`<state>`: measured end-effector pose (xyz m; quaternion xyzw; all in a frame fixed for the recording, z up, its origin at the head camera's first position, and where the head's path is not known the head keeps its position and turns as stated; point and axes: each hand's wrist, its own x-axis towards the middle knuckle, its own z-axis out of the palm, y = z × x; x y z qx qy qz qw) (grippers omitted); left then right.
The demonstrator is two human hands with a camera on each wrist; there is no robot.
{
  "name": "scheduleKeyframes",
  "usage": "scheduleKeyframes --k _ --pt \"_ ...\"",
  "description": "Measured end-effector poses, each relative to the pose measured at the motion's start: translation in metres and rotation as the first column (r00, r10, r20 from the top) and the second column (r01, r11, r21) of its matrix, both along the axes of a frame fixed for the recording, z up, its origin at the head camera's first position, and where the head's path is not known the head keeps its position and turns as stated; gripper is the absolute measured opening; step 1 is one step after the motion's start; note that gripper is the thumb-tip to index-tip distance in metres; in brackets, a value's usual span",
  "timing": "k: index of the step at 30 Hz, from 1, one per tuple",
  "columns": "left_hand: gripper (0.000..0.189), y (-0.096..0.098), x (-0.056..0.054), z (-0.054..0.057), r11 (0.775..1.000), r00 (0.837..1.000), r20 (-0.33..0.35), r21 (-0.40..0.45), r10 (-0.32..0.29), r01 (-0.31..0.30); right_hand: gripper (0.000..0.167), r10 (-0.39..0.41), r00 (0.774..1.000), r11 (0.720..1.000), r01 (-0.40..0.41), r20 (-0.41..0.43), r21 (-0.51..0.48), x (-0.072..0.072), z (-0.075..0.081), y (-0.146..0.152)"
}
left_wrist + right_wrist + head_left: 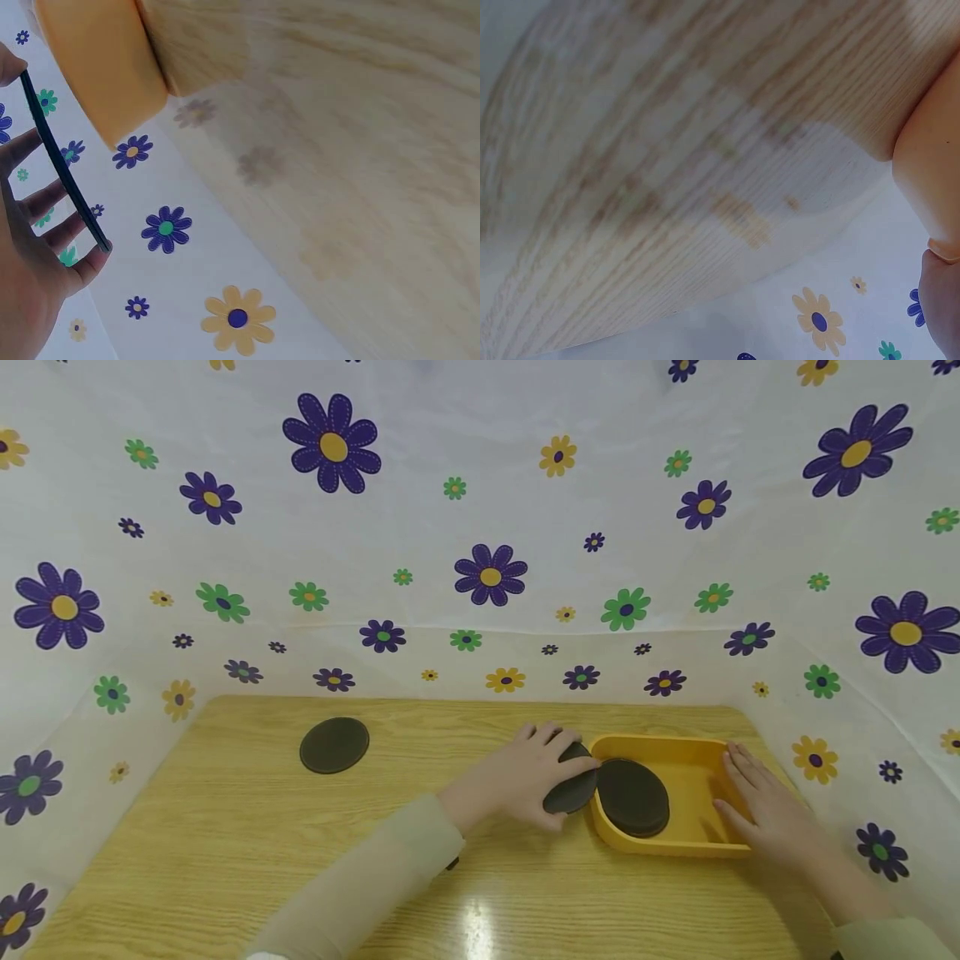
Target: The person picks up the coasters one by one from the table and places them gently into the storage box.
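My left hand (525,777) holds a thin dark round coaster (572,792) by its edges, just left of a yellow tray (697,850). In the left wrist view the coaster (66,166) appears edge-on, spanned between thumb and fingertips. Dark coasters (633,797) lie stacked in the left part of the tray; their number cannot be told. Across the tray's right end rests my right hand (772,814), its fingers fairly straight over the rim. In the right wrist view only a bit of that hand (941,300) shows, touching the tray's edge (945,251).
Another dark coaster (334,745) lies flat at the back left of the wood-grain table (247,835). A white cloth with printed flowers (420,527) hangs behind the table and along both sides.
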<state>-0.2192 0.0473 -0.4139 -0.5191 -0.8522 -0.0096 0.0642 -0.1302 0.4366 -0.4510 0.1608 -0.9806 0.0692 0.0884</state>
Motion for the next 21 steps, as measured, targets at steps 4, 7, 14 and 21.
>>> scheduleKeyframes --k 4,7,14,21 --pt "0.085 0.015 -0.001 0.008 1.0 1.0 -0.021 -0.019 -0.014 0.013 0.073 0.01 1.0 1.0 -0.01 -0.017 0.003 0.0 0.0 0.001" --pt "0.085 0.027 -0.002 0.012 0.999 0.999 -0.03 -0.037 -0.026 0.025 0.073 0.015 1.0 1.0 -0.015 -0.023 0.004 -0.001 0.0 0.001" --pt "0.083 0.057 -0.002 0.015 0.995 0.998 -0.041 -0.091 -0.049 0.046 0.072 0.026 0.999 1.0 -0.026 -0.046 0.003 -0.001 -0.001 0.003" --pt "0.087 0.086 -0.001 0.011 0.99 0.999 -0.036 -0.136 -0.032 0.027 0.073 0.018 0.999 1.0 -0.018 -0.038 -0.001 0.0 -0.001 0.003"
